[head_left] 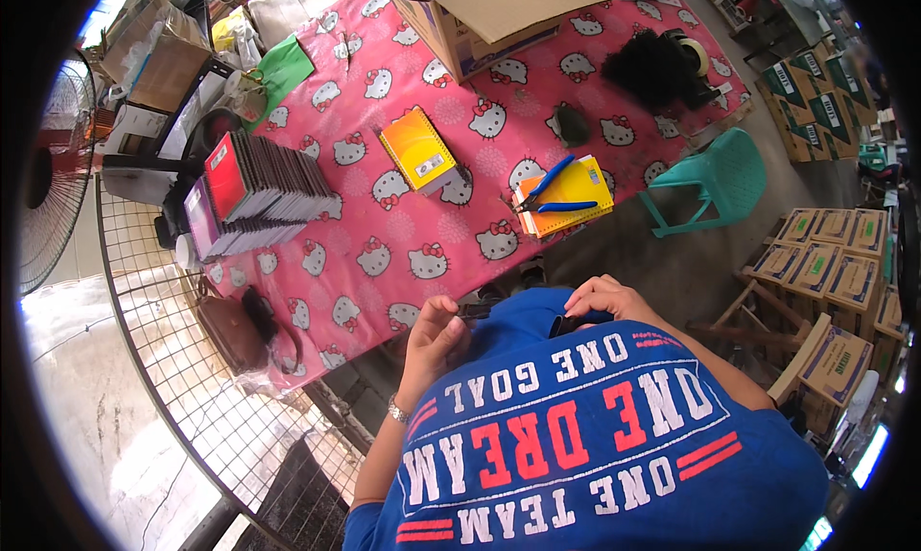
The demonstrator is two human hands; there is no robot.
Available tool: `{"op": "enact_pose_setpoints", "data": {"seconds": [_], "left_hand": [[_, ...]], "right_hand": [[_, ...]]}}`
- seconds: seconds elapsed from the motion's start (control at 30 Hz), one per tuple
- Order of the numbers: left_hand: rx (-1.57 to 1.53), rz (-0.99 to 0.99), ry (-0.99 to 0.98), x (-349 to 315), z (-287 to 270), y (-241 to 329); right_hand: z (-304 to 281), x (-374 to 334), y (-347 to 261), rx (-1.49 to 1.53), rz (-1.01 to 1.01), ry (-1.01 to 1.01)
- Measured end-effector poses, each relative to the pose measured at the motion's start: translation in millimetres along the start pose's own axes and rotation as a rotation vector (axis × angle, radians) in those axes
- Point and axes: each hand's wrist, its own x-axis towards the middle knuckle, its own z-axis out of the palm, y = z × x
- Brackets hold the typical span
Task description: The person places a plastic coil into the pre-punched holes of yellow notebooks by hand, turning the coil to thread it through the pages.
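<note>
Both hands are held low in front of my blue shirt, just off the table's near edge. My left hand [439, 338], with a metal watch on its wrist, has its thumb and fingers curled together beside something thin and dark. My right hand [611, 300] is pinched at the shirt front, next to a small black thing [558, 325] that I cannot make out. Blue-handled pliers [554, 188] rest on a pile of yellow notebooks [587, 192] at the table edge. Farther left lies a stack of yellow spiral notebooks [415, 148].
Tall stacks of red and purple notebooks [259, 188] stand left on the pink patterned table [384, 297]. A cardboard box [470, 33] and a black tangled bundle [652, 69] sit at the back. Right are a green plastic stool [715, 172] and stacked cartons [815, 258]; left, a fan [48, 177].
</note>
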Motion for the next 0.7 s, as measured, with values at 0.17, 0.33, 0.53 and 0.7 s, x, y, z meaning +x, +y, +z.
{"op": "enact_pose_setpoints", "data": {"seconds": [0.17, 0.33, 0.53, 0.7], "left_hand": [[-0.036, 0.059, 0.020, -6.5, -10.1, 11.9], [-0.100, 0.059, 0.087, -53.8, -9.6, 43.0], [0.037, 0.161, 0.232, -78.9, 5.4, 63.6], [0.281, -0.055, 0.259, -1.4, -8.8, 19.5]], "right_hand": [[1.5, 0.7, -11.3, 0.342, 0.232, 0.200], [-44.6, 5.1, -18.8, 0.848, 0.237, 0.724], [-73.3, 24.1, -26.0, 1.135, -0.007, 0.527], [-13.9, 78.7, -25.6, 0.813, 0.393, -0.059]]}}
